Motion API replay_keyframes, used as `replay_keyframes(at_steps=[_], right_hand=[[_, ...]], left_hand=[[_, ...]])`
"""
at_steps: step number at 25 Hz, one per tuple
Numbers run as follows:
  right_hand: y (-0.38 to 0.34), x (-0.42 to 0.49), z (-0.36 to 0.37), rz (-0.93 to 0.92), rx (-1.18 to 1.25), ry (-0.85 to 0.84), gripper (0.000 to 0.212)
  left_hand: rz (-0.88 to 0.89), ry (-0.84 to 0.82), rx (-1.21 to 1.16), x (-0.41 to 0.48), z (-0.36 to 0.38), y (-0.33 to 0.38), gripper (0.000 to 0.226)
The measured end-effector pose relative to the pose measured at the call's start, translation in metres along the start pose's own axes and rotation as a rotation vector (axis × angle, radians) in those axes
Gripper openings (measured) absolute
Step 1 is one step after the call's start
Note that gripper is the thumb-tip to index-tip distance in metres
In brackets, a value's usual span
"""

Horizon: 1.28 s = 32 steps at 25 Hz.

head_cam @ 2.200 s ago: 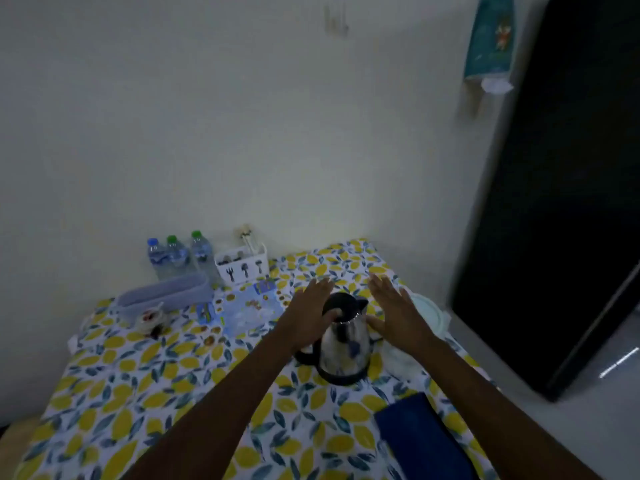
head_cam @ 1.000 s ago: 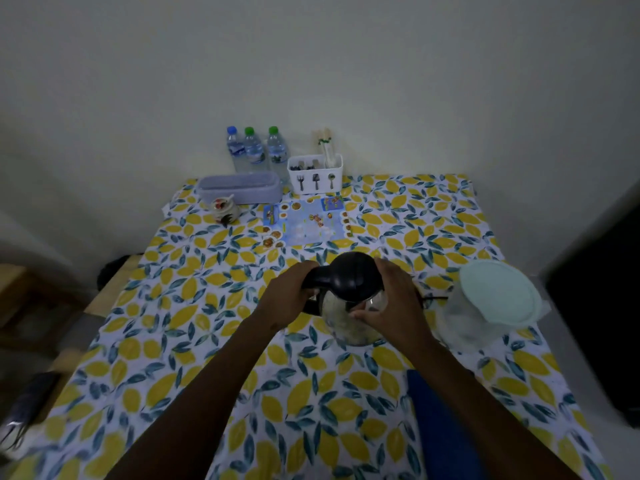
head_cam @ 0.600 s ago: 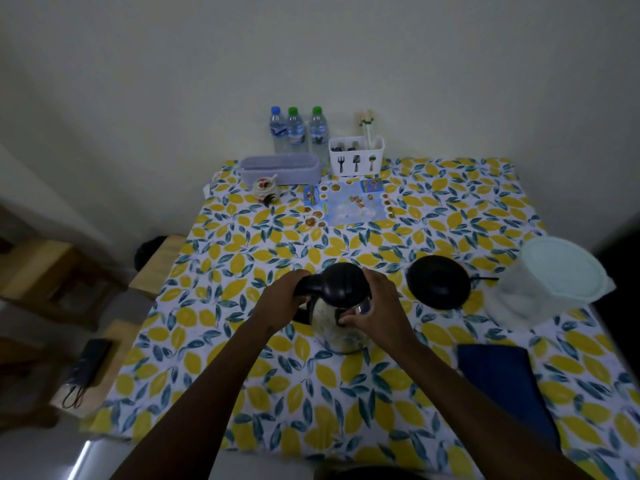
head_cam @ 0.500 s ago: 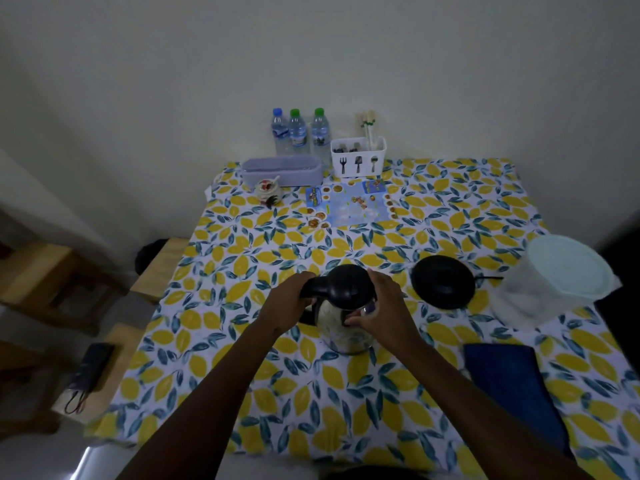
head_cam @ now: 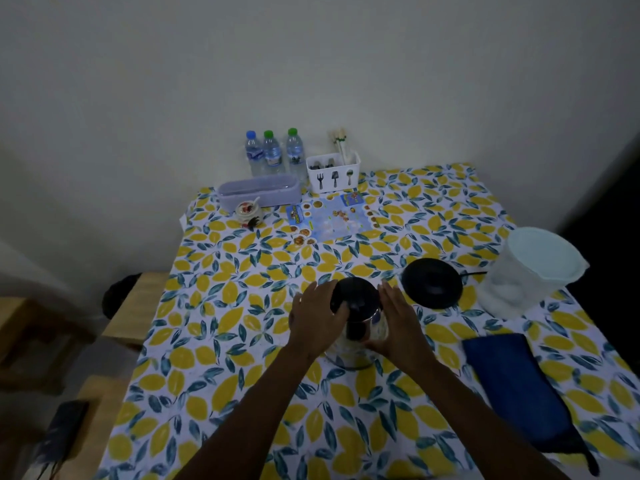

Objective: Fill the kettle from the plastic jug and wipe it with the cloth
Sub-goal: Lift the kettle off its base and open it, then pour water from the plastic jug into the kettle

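No words or numbers can be read anywhere. The white caddy (head_cam: 333, 172) bears three black pictograms on its front: a fork, a spatula-like tool and a spoon. The bottles (head_cam: 273, 153) carry labels and the blue mat (head_cam: 331, 218) carries printed pictures, but their lettering is too small and dim to make out.

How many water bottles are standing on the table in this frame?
3, in a row against the wall at the table's far edge: blue-capped bottle leftmost, green-capped bottle in the middle, second green-capped bottle beside the cutlery holder. None appears hidden.
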State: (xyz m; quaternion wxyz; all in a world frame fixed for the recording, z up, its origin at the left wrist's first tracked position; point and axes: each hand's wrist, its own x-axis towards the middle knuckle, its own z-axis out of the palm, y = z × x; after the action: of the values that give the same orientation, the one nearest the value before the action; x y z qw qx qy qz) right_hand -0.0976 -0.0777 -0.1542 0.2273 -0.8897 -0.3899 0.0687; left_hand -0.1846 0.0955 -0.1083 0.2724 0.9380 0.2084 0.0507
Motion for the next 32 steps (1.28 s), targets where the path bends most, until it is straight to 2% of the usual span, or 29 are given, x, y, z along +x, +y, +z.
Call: replay_keyframes(at_steps=[2,4,7,9,12,15,17,20,21,22,25,26,29,32], right_hand=[[0.000,0.000,0.000,-0.008,-0.009,0.027,0.113],[0.000,0.000,0.000,0.017,0.015,0.038,0.111],[0.001,-0.002,0.001,0.045,0.014,0.034,0.112],[0.002,-0.004,0.002,0.045,0.022,0.021,0.113],[0.002,-0.004,0.001,0.035,0.026,0.023,0.114],[-0.001,-0.006,0.000,0.045,-0.031,0.020,0.115],[-0.002,-0.007,0.000,0.045,-0.079,0.019,0.114],[-0.003,-0.008,-0.002,0.037,-0.116,0.024,0.109],[-0.004,-0.008,-0.004,0.029,-0.102,0.022,0.108],[-0.003,-0.008,-0.006,0.022,-0.082,0.020,0.108],[0.005,-0.012,-0.017,0.018,-0.071,0.063,0.104],[0.011,-0.014,-0.022,0.022,-0.074,0.091,0.102],[0.039,-0.024,-0.049,0.078,-0.026,0.185,0.093],[0.075,-0.039,-0.085,0.171,0.013,0.314,0.084]], left_hand=[[-0.037,-0.011,0.095,0.002,0.004,0.011,0.077],[-0.066,0.058,0.161,0.003,0.006,0.022,0.083],[-0.043,0.180,0.213,0.001,0.009,0.031,0.073],[0.007,0.228,0.154,0.001,0.006,0.033,0.065],[0.007,0.286,-0.289,-0.006,-0.004,0.026,0.048],[-0.168,0.288,-0.820,-0.022,-0.011,0.006,0.042],[-0.307,0.295,-1.009,-0.034,-0.016,0.000,0.042],[-0.365,0.379,-1.130,-0.044,-0.028,0.003,0.046],[-0.349,0.430,-1.090,-0.046,-0.031,0.004,0.046],[-0.323,0.486,-0.952,-0.047,-0.032,0.006,0.047],[-0.105,0.605,-0.325,-0.044,-0.035,0.012,0.054],[-0.007,0.601,-0.206,-0.041,-0.034,0.018,0.055],[0.153,0.429,-0.114,-0.028,-0.020,0.048,0.057],[0.280,0.240,-0.080,-0.005,0.009,0.084,0.069]])
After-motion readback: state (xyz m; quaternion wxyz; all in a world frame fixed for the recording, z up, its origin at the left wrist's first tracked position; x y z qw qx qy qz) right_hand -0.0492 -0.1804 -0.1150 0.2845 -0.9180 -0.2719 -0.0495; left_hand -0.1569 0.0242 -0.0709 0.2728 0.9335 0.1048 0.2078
